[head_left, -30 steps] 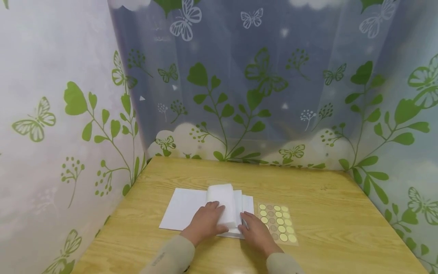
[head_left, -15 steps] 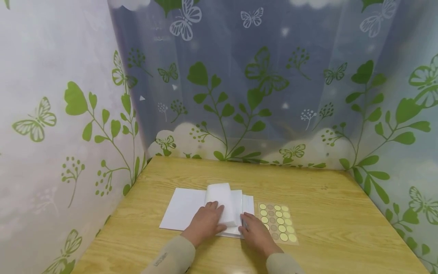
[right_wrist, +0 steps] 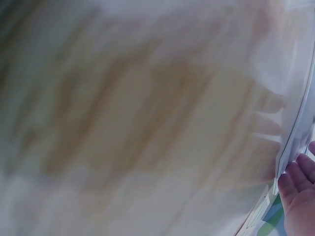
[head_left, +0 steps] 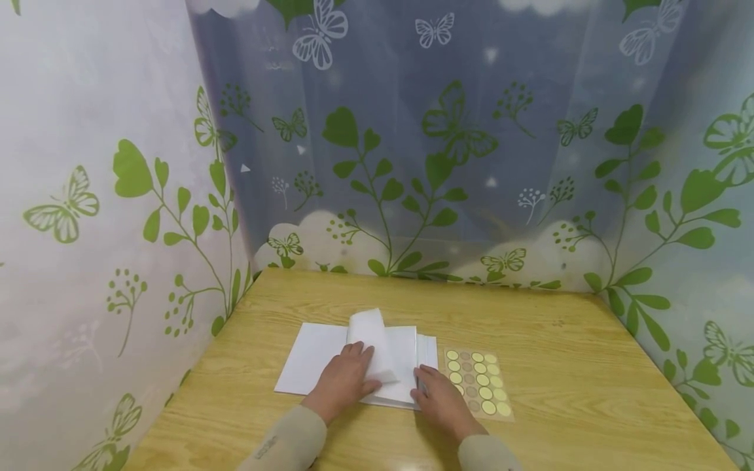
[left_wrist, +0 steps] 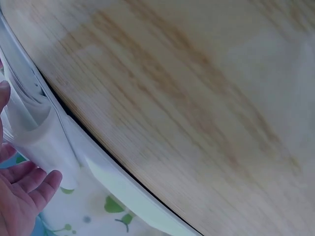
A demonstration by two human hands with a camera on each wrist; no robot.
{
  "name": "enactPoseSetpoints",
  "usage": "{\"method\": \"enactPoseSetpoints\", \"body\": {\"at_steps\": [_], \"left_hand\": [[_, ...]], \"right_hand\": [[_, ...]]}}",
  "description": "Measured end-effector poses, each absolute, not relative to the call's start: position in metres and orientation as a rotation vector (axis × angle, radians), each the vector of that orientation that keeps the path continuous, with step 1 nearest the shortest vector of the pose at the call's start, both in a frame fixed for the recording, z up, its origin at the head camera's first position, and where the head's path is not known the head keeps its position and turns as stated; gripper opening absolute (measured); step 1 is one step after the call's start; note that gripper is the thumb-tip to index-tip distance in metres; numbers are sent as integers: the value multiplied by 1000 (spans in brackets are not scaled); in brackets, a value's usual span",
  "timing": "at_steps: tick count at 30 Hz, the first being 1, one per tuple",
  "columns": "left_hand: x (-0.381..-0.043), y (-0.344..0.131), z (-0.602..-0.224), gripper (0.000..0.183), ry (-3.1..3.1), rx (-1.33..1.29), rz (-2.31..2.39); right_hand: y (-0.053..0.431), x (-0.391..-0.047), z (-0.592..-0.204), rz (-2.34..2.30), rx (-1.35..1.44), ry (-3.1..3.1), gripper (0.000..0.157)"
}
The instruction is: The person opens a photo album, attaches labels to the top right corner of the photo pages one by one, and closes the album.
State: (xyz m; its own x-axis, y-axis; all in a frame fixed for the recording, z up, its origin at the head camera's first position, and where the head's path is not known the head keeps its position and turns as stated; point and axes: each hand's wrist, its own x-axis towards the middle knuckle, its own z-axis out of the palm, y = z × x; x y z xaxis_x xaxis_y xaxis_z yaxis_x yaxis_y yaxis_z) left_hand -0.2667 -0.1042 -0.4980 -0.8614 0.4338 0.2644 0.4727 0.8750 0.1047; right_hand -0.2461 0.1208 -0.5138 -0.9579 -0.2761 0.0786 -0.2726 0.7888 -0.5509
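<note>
A book with blank white pages (head_left: 319, 356) lies spread on the wooden table in the head view. Near its middle a bundle of leaves (head_left: 376, 350) stands up and curls. My left hand (head_left: 341, 379) holds those leaves, its fingers across them and the thumb at their lower right. The left wrist view shows the curled leaves (left_wrist: 42, 128) between the thumb and the fingers (left_wrist: 47, 189). My right hand (head_left: 438, 396) rests at the book's right edge with its fingertips touching it. In the right wrist view its fingers (right_wrist: 295, 179) lie straight along that edge.
A sheet of round yellow stickers (head_left: 483, 379) lies right of the book, partly under the right hand in this view. The wooden table (head_left: 565, 366) ends at curtains (head_left: 377, 163) printed with leaves and butterflies at the back and both sides.
The upright bundle has become thinner and leans farther left, and more leaves lie flat on the right half. My left hand has shifted a little left. The right hand has stayed put.
</note>
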Motion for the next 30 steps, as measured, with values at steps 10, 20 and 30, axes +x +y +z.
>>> {"method": "enactPoseSetpoints", "body": {"at_steps": [10, 20, 30], "left_hand": [[-262, -117, -494, 67, -2780, -640, -443], [-261, -131, -494, 73, -2831, -505, -619], [-260, -151, -491, 77, -2799, -271, -1009]], "right_hand": [[120, -247, -513, -897, -435, 2968, 44], [120, -246, -509, -885, -441, 2963, 44], [121, -245, -508, -892, -450, 2957, 44]]}}
